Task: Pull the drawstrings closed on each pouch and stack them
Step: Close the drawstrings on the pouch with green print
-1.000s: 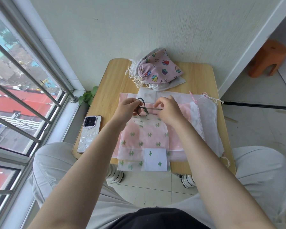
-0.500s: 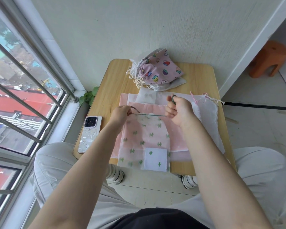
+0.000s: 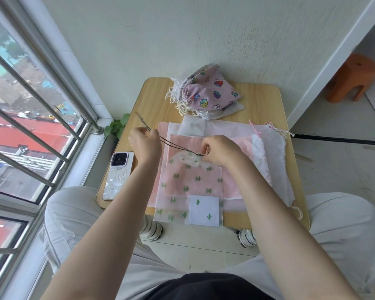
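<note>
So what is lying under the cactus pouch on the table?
Under the cactus pouch lie flat pink and white pouches, stacked on the wooden table. How many there are cannot be told, because the layers cover each other.

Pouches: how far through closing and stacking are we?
Done: the fruit-print pouch sits cinched on a pile at the table's far edge. In hand: left hand pulls the dark drawstring while right hand pinches the cactus pouch's gathered mouth. Left: the flat pink and white pouches underneath, mouths open.
</note>
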{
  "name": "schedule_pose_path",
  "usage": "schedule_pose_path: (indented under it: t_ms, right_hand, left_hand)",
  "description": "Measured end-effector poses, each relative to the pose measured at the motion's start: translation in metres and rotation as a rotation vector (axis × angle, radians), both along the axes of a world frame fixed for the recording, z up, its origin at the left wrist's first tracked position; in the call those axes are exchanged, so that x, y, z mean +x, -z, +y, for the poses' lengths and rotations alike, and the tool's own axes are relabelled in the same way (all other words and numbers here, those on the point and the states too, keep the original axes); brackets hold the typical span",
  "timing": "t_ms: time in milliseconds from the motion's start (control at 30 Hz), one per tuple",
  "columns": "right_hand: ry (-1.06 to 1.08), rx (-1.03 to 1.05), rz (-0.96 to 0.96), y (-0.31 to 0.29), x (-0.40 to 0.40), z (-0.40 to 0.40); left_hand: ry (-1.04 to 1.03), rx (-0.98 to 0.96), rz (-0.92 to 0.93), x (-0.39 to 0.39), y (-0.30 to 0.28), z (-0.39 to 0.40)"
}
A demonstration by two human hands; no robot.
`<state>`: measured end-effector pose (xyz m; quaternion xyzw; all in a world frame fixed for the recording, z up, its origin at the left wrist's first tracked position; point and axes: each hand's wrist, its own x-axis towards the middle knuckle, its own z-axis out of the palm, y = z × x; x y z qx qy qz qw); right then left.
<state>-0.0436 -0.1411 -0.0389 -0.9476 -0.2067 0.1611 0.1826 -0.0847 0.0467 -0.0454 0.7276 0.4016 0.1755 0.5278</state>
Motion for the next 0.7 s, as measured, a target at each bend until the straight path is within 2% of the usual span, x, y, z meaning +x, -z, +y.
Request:
schedule_pose_path:
  t_ms: [67, 133, 233, 300, 600, 700]
  right_hand:
    - [0.027, -0.028, -0.018, 0.004, 0.002, 0.001]
    - [0.052, -0.041, -0.024, 0.008, 0.003, 0.002]
    - [0.056, -0.040, -0.025, 0.011, 0.004, 0.006]
    - [0.051, -0.031, -0.032, 0.012, 0.003, 0.008]
    - [0.037, -0.033, -0.097, 0.013, -0.005, 0.011]
    - [0.024, -0.017, -0.106, 0.008, -0.010, 0.013]
  left_hand:
    - [0.044, 0.239, 0.088, -0.003, 0.002, 0.006]
    - [0.332, 0.433, 0.057, -0.005, 0.005, 0.007]
    - [0.873, 0.402, 0.162, -0.008, 0.000, -0.005]
    - [1.019, 0.401, 0.245, -0.009, -0.001, -0.012]
    - [1.027, 0.710, 0.359, 0.004, -0.013, -0.009]
    - [1.051, 0.731, 0.444, 0.007, -0.021, -0.007]
